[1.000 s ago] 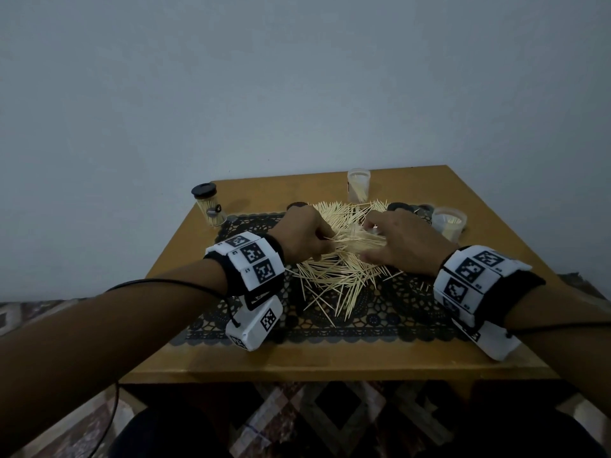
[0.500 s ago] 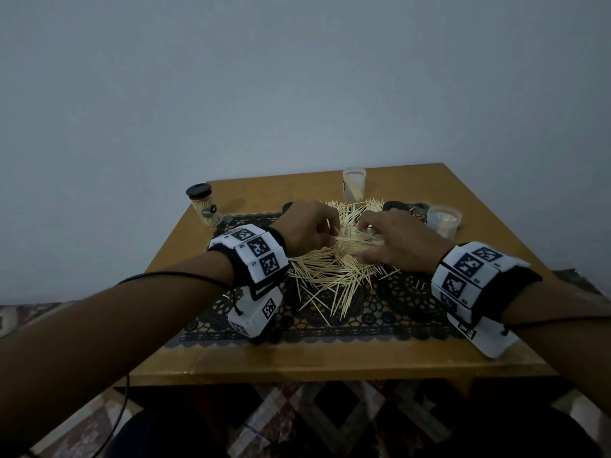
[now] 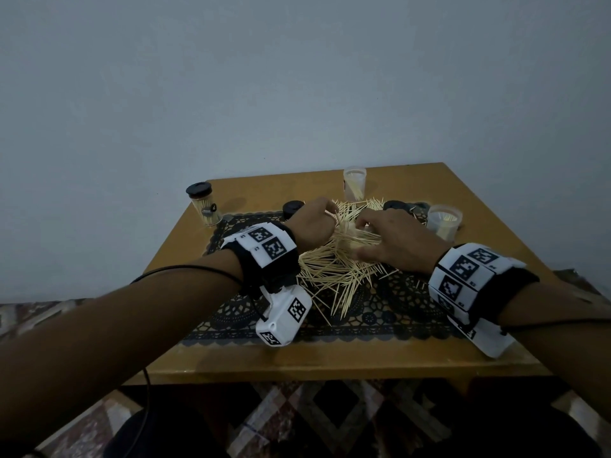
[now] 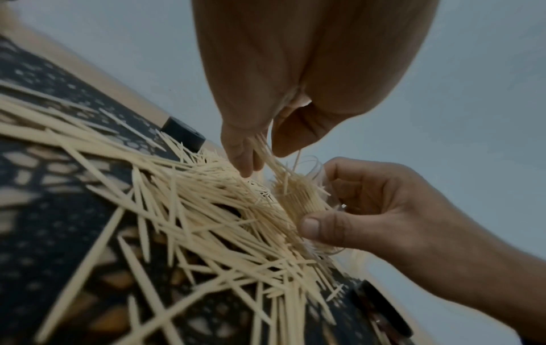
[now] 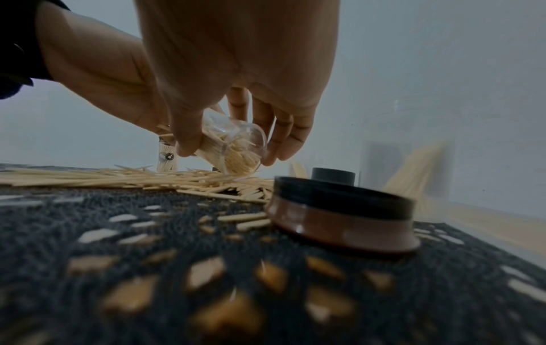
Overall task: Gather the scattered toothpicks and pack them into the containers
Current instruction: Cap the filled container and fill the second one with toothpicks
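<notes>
- Head view: toothpicks lie in a loose heap on a dark lace mat covering the middle of a wooden table. The left hand and right hand meet over the far part of the heap. A capped jar stands at the far left, an open cup at the far middle, another open cup at the far right. A black lid lies just left of the left hand.
- Left wrist view: the left hand pinches a small bundle of toothpicks between thumb and fingers, their tips pointing into a clear container which the right hand grips, thumb across its side.
- Right wrist view: the right hand curls round the tilted clear container, its base down toward the heap. A black and brown lid lies on the mat nearby.
</notes>
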